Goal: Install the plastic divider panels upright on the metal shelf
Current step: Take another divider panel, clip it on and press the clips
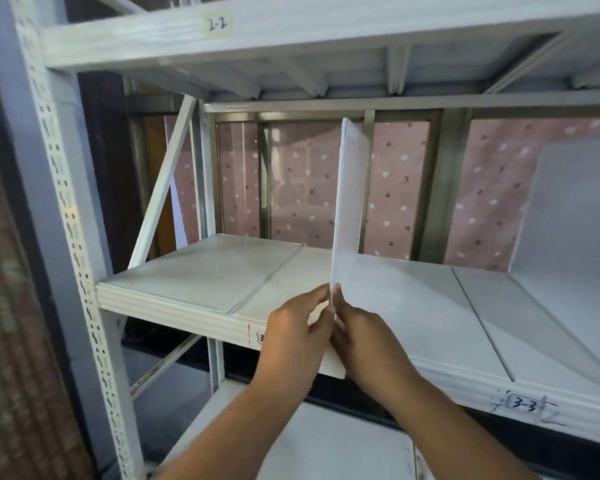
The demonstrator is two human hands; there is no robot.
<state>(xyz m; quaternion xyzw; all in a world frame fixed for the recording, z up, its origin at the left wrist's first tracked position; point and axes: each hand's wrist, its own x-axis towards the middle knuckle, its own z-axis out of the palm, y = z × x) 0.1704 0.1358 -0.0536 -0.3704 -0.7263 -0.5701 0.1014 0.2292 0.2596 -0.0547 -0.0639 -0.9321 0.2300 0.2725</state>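
even daylight from behind, through the pink curtain; soft shadows, slight overall softness, wide-angle bowing at the edges.

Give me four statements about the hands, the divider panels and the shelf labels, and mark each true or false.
1. Both hands, left hand and right hand, pinch the front edge of the upright divider panel. True.
2. That panel lies flat on the shelf. False: it stands upright.
3. A second panel stands at the right. True.
4. The label near the right hand reads 2-2. False: it reads 3-3.
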